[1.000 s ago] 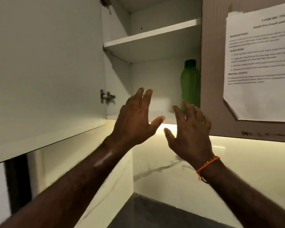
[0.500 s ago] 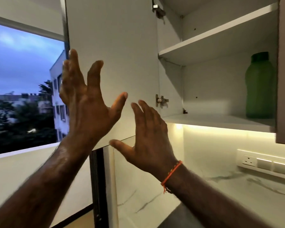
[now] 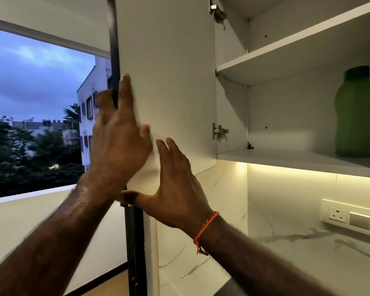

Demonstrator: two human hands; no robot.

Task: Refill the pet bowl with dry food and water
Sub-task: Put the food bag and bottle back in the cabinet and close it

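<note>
A white wall cabinet stands open, its door (image 3: 169,60) swung out toward me. My left hand (image 3: 120,137) is on the door's free edge: index finger and thumb lie on the inner face, the other fingers reach round the edge. My right hand (image 3: 175,189) lies lower on the inner face with straight fingers, its thumb under the door's bottom edge. A green bottle (image 3: 357,116) with a green cap stands upright on the cabinet's lower shelf (image 3: 286,159), well right of both hands. No pet bowl or dry food is in view.
The upper shelf (image 3: 286,52) holds nothing visible. Under the cabinet a light strip glows over a marble backsplash and counter (image 3: 308,253). A socket and switch panel (image 3: 350,216) is on the right wall. A window (image 3: 30,92) is at the left.
My view has swung left from the cabinet interior to the door. Both hands moved from in front of the shelf onto the door, the left now on its free edge.
</note>
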